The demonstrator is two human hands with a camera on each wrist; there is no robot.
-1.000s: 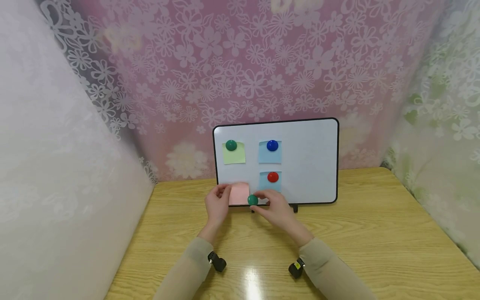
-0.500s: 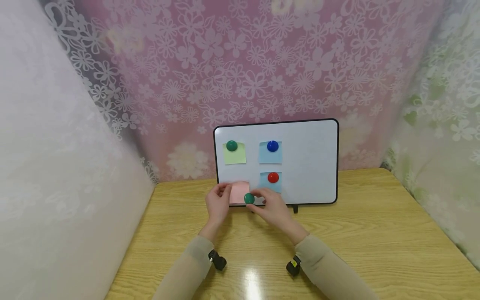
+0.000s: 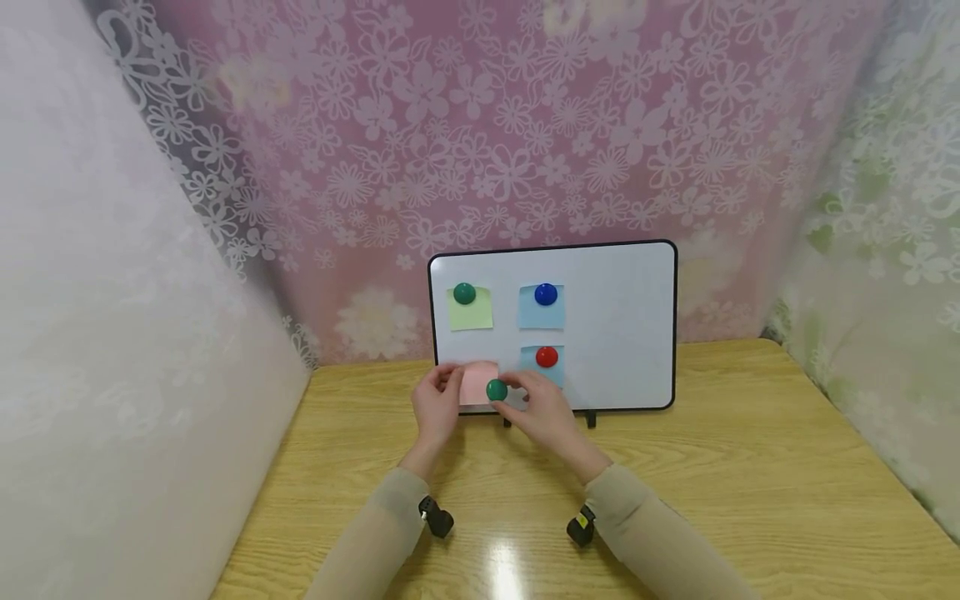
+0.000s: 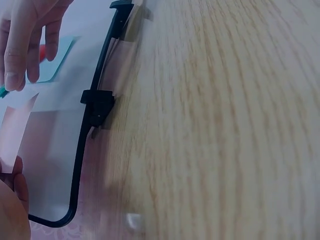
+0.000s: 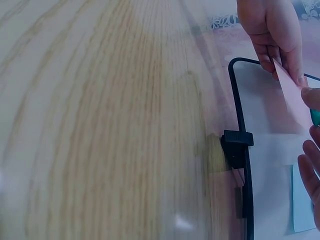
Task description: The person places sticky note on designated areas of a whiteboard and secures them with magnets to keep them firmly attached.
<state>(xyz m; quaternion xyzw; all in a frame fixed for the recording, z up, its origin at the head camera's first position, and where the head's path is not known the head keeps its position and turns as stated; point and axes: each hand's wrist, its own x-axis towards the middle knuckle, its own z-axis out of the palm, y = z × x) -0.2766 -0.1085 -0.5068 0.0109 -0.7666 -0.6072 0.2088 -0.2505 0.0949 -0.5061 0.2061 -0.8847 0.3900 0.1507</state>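
My left hand [image 3: 437, 406] pinches the left edge of a pink sticky note [image 3: 477, 382] in front of the lower left of a whiteboard [image 3: 618, 325]. In the right wrist view the pink note [image 5: 291, 97] stands tilted off the board's surface. Between thumb and fingers my right hand [image 3: 546, 410] holds a round green magnet [image 3: 497, 390], which overlaps the note's right edge in the head view. Only a sliver of that magnet [image 5: 315, 116] shows in the right wrist view. Just above the right hand, a blue note [image 3: 531, 357] hangs under a red magnet [image 3: 547, 357].
Higher on the board are a green note [image 3: 471, 315] under a green magnet [image 3: 464, 293] and another blue note [image 3: 542, 317] under a blue magnet [image 3: 546, 294]. Black feet [image 4: 98, 102] support the board on the wooden table [image 3: 675, 467]. A floral backdrop [image 3: 510, 150] rises behind.
The right hand has brought the green magnet left and slightly up, from beside the pink note to over its right edge. The left hand and note have shifted very slightly upward.
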